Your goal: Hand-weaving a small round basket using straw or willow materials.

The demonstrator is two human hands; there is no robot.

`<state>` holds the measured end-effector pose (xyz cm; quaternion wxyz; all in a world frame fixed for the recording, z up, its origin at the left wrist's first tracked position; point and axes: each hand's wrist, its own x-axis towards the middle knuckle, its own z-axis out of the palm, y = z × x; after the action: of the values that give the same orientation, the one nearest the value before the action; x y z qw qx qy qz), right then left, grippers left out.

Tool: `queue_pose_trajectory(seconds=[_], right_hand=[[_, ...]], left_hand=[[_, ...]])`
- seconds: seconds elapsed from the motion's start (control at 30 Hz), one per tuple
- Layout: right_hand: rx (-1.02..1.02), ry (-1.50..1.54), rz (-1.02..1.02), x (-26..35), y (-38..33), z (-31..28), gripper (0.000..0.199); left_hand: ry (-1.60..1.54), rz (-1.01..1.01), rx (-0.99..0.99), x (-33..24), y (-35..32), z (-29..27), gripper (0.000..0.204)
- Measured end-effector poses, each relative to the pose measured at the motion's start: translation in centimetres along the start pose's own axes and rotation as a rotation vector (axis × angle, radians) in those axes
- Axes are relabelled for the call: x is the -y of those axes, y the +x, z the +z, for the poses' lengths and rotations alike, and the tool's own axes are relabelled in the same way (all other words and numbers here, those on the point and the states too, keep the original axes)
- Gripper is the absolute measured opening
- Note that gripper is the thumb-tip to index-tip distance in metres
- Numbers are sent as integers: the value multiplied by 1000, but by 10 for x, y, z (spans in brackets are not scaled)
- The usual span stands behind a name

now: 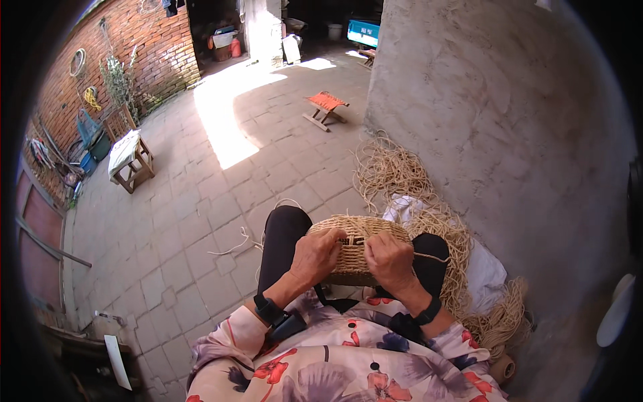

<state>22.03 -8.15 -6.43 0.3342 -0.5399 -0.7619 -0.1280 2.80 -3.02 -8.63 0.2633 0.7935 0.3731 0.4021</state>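
Note:
A tan woven basket (353, 260) of twisted straw cord rests across my lap, between my dark-trousered knees. My left hand (315, 256) is closed at its left part, fingers pinched against the weave. Close by on the right, my right hand (390, 261) is also closed, with a strand of straw cord (432, 256) running out from it past my right knee. Between the two hands a small dark gap and some pale strands show in the weave. The fingertips are partly hidden, so exactly which strands they pinch is unclear.
A large heap of loose straw cord (395, 171) lies along the grey wall (502, 120) at my right, over white cloth (485, 275). Ahead stands an orange-topped folding stool (327, 102). A cloth-covered wooden stool (127, 151) is at left on the paved floor.

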Motion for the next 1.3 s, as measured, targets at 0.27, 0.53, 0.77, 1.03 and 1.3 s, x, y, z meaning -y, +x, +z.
queue_pose_trajectory(seconds=[0.27, 0.53, 0.77, 1.03, 1.3], right_hand=[[114, -58, 23, 7, -1, 25, 13], [133, 72, 175, 3, -3, 27, 14], [94, 109, 122, 3, -3, 30, 13], [122, 190, 140, 2, 0, 31, 9], [-8, 405, 328, -13, 5, -9, 15]], left_hand=[[569, -11, 224, -9, -4, 4, 23], [595, -67, 370, -20, 2, 1, 30], [-59, -384, 208, 25, 3, 20, 33], [31, -404, 96, 10, 4, 21, 30], [287, -329, -194, 32, -11, -28, 16]])
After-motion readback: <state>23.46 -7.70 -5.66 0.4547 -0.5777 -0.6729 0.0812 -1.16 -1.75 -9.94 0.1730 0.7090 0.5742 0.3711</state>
